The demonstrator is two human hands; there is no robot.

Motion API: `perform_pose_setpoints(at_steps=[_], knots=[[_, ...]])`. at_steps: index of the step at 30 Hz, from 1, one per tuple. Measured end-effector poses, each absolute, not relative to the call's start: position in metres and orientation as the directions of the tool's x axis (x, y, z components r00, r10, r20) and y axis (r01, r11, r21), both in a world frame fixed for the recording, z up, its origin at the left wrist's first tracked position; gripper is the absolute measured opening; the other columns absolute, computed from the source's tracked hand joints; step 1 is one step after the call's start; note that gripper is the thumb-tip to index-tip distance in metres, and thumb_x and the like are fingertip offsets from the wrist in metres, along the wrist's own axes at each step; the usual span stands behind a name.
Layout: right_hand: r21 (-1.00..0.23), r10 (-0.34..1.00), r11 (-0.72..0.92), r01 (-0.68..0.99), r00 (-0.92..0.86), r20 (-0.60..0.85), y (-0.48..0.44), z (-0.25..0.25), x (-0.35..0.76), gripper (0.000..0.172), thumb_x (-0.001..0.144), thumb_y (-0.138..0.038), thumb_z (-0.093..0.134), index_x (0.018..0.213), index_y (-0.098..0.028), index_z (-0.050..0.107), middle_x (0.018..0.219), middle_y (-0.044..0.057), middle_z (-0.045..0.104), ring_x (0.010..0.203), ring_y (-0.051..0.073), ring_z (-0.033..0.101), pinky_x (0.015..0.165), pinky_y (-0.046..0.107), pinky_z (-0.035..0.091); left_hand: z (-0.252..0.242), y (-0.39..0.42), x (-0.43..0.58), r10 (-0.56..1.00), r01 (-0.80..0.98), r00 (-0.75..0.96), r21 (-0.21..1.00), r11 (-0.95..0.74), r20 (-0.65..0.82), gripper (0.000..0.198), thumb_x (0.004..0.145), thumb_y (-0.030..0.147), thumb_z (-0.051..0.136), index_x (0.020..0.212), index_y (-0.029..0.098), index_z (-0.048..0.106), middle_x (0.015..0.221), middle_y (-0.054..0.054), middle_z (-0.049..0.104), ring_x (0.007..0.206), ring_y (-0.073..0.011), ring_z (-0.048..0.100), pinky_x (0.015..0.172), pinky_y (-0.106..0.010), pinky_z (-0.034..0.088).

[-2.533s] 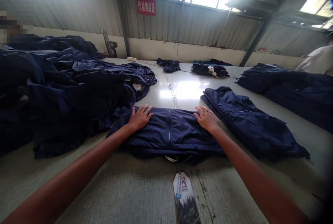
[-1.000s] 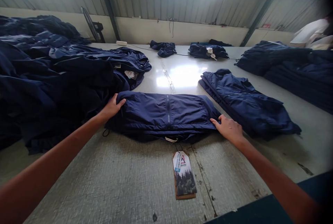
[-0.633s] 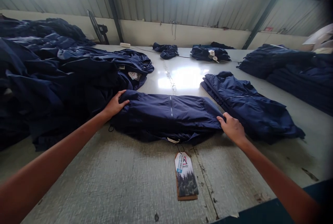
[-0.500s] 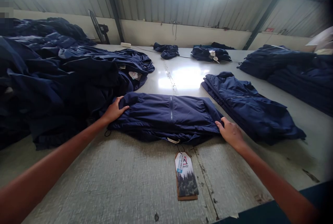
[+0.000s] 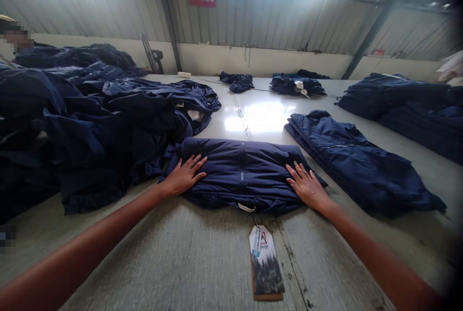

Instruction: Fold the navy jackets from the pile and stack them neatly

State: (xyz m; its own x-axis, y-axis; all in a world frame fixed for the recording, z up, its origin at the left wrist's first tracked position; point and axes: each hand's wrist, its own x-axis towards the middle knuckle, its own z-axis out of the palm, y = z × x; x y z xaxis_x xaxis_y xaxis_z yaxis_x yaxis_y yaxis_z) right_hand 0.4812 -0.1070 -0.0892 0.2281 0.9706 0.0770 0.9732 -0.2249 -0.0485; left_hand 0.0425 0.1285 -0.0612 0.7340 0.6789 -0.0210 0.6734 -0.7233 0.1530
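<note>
A folded navy jacket [image 5: 224,171] lies across the table in front of me, a short zip running down its middle. On its left end rests my left hand [image 5: 186,173], fingers spread over the fabric. My right hand [image 5: 306,185] lies the same way on the right end, open and flat. From the jacket's near edge hangs a printed paper hang tag [image 5: 266,263] with a forest picture, lying on the table below a small white label [image 5: 246,208].
A heap of loose navy garments [image 5: 108,123] covers the left side. At right lies a stack of folded jackets [image 5: 358,156], with another garment pile [image 5: 405,96] behind it. Small bundles [image 5: 237,82] and a fan [image 5: 152,55] stand farther back. A person is partly visible at far left.
Both hands have let go of the jacket's side edges and moved inward, now lying flat on top. The view has tilted up slightly.
</note>
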Motion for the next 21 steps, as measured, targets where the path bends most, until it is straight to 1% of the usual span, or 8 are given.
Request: perform_pose_setpoints(at_steps=[3, 5, 8, 10, 11, 15, 18, 21], knots=[[-0.045, 0.973, -0.228, 0.973, 0.229, 0.037, -0.11, -0.091, 0.487, 0.062, 0.108, -0.05, 0.032, 0.166, -0.03, 0.031, 0.174, 0.01, 0.027, 0.16, 0.032, 0.023, 0.124, 0.061, 0.025, -0.054, 0.139, 0.031, 0.665, 0.673, 0.739, 0.16, -0.722, -0.103, 0.073, 0.103, 0.066, 0.037, 0.168, 0.035, 0.024, 0.175, -0.006, 0.02, 0.161, -0.0349, 0.019, 0.126, -0.061, 0.018], [-0.038, 0.976, -0.214, 0.976, 0.216, 0.037, -0.105, -0.079, 0.488, 0.059, 0.107, -0.051, 0.036, 0.162, -0.031, 0.04, 0.169, 0.011, 0.039, 0.155, 0.033, 0.035, 0.123, 0.063, 0.027, -0.036, 0.143, 0.035, 0.651, 0.665, 0.746, 0.137, -0.734, -0.14, 0.078, 0.098, 0.068, 0.047, 0.166, 0.033, 0.032, 0.17, -0.01, 0.034, 0.155, -0.037, 0.034, 0.121, -0.055, 0.03], [-0.038, 0.955, -0.21, 0.977, 0.214, 0.207, -0.078, -0.049, 0.469, 0.053, 0.106, -0.049, 0.038, 0.149, -0.026, 0.059, 0.157, 0.012, 0.054, 0.144, 0.032, 0.05, 0.124, 0.055, 0.029, -0.01, 0.143, 0.07, 0.663, 0.658, 0.747, 0.083, -0.748, 0.043, 0.071, 0.099, 0.056, 0.05, 0.163, 0.027, 0.041, 0.157, -0.013, 0.054, 0.142, -0.0349, 0.052, 0.114, -0.046, 0.04], [-0.067, 0.922, -0.2, 0.978, 0.211, 0.326, -0.045, -0.03, 0.442, 0.052, 0.106, -0.046, 0.038, 0.147, -0.022, 0.061, 0.158, 0.013, 0.053, 0.145, 0.031, 0.049, 0.122, 0.046, 0.035, -0.002, 0.138, 0.113, 0.665, 0.665, 0.71, 0.089, -0.741, 0.232, 0.062, 0.105, 0.047, 0.042, 0.162, 0.023, 0.043, 0.157, -0.013, 0.054, 0.143, -0.0312, 0.052, 0.116, -0.043, 0.039], [-0.088, 0.921, -0.189, 0.978, 0.208, 0.329, -0.027, -0.023, 0.426, 0.053, 0.106, -0.045, 0.039, 0.148, -0.021, 0.06, 0.158, 0.014, 0.052, 0.145, 0.031, 0.049, 0.12, 0.044, 0.037, -0.002, 0.135, 0.137, 0.659, 0.659, 0.7, 0.106, -0.744, 0.276, 0.058, 0.107, 0.043, 0.038, 0.161, 0.023, 0.044, 0.159, -0.012, 0.052, 0.146, -0.0289, 0.049, 0.119, -0.041, 0.037], [-0.187, 0.948, -0.189, 0.964, 0.228, 0.22, 0.039, -0.019, 0.37, 0.056, 0.107, -0.039, 0.036, 0.157, -0.017, 0.05, 0.167, 0.014, 0.041, 0.154, 0.033, 0.035, 0.124, 0.048, 0.028, -0.023, 0.13, 0.215, 0.694, 0.686, 0.665, 0.14, -0.714, 0.277, 0.056, 0.109, 0.034, 0.03, 0.161, 0.021, 0.044, 0.165, -0.012, 0.044, 0.154, -0.0301, 0.038, 0.126, -0.05, 0.029], [-0.223, 0.954, -0.222, 0.949, 0.259, 0.151, 0.058, -0.04, 0.357, 0.056, 0.109, -0.039, 0.029, 0.158, -0.019, 0.048, 0.167, 0.013, 0.041, 0.154, 0.03, 0.035, 0.125, 0.048, 0.025, -0.049, 0.13, 0.235, 0.724, 0.71, 0.643, 0.159, -0.686, 0.249, 0.056, 0.109, 0.036, 0.032, 0.162, 0.022, 0.044, 0.163, -0.013, 0.046, 0.156, -0.033, 0.036, 0.128, -0.058, 0.023], [-0.232, 0.954, -0.243, 0.942, 0.276, 0.121, 0.059, -0.061, 0.358, 0.057, 0.11, -0.04, 0.027, 0.16, -0.019, 0.045, 0.166, 0.013, 0.042, 0.155, 0.028, 0.035, 0.126, 0.048, 0.022, -0.069, 0.132, 0.234, 0.746, 0.726, 0.628, 0.178, -0.664, 0.22, 0.055, 0.108, 0.039, 0.034, 0.16, 0.023, 0.046, 0.161, -0.012, 0.05, 0.154, -0.0334, 0.039, 0.128, -0.06, 0.023]])
